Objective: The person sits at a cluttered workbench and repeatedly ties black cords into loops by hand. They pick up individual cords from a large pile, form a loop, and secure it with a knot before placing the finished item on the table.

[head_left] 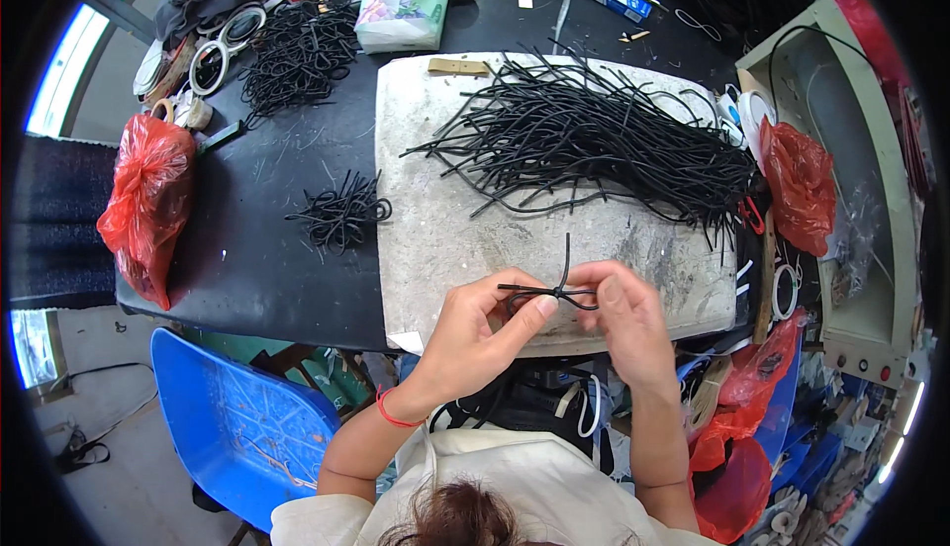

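Over the near edge of a pale, stained board, a black cord is looped and crossed at its middle, one end sticking up. My left hand pinches it between thumb and fingers on the left side. On the other side, my right hand has its thumb and fingers closed around the loop there. Across the far half of the board spreads a large bundle of loose straight black cords. Left of the board lies a small heap of looped black cords.
A bigger heap of black cords lies at the far left, near white tape rolls and a red plastic bag. A tissue pack stands behind the board. At right are another red bag and a metal cabinet. A blue chair stands left.
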`<control>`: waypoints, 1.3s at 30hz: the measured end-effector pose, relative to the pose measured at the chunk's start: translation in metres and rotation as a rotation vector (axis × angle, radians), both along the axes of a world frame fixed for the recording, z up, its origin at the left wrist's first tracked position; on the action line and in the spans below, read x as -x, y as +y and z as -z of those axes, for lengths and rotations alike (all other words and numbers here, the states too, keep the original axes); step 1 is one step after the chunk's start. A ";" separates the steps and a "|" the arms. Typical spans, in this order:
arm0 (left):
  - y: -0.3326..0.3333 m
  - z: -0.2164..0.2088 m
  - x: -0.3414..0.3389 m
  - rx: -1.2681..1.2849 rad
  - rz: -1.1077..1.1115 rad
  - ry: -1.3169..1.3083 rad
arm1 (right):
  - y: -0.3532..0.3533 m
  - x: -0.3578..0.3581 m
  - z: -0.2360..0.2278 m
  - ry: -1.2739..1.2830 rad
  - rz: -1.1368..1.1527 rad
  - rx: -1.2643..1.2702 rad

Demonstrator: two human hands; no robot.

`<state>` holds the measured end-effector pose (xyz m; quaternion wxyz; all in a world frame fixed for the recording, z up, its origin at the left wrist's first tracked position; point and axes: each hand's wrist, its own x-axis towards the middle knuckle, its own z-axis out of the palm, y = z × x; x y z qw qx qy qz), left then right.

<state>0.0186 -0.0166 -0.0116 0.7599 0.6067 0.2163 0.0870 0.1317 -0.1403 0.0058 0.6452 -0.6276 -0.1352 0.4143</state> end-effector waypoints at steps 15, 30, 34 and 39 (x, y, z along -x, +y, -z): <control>-0.025 -0.005 -0.006 -0.685 -0.128 -0.133 | 0.021 0.012 0.020 -0.515 0.301 -0.001; -0.003 -0.004 -0.010 -0.242 -0.147 0.173 | 0.015 0.023 0.023 -0.643 0.098 0.010; -0.003 0.001 -0.010 -0.293 -0.221 0.029 | 0.019 0.022 0.020 -0.214 0.159 -0.084; 0.017 -0.005 -0.002 0.264 -0.031 -0.017 | 0.012 0.005 0.017 0.078 0.109 -0.160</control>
